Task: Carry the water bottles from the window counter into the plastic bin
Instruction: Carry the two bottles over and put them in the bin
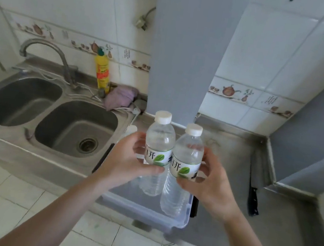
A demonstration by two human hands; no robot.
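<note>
Gripping bottle (159, 143) | left hand (131, 160) | above bin (145, 209)

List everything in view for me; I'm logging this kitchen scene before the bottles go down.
water bottles: 2, clear with white caps, held upright side by side above the bin
plastic bin: 1, translucent, on the counter edge
sink: 1 double, steel, left
faucet: 1, metal, behind the sink
detergent bottle: 1, yellow, behind the sink
cloth: 1, purple, beside the detergent bottle
knife: 1, black handle, right counter
left hand: fingers round the left bottle
right hand: fingers round the right bottle
</note>
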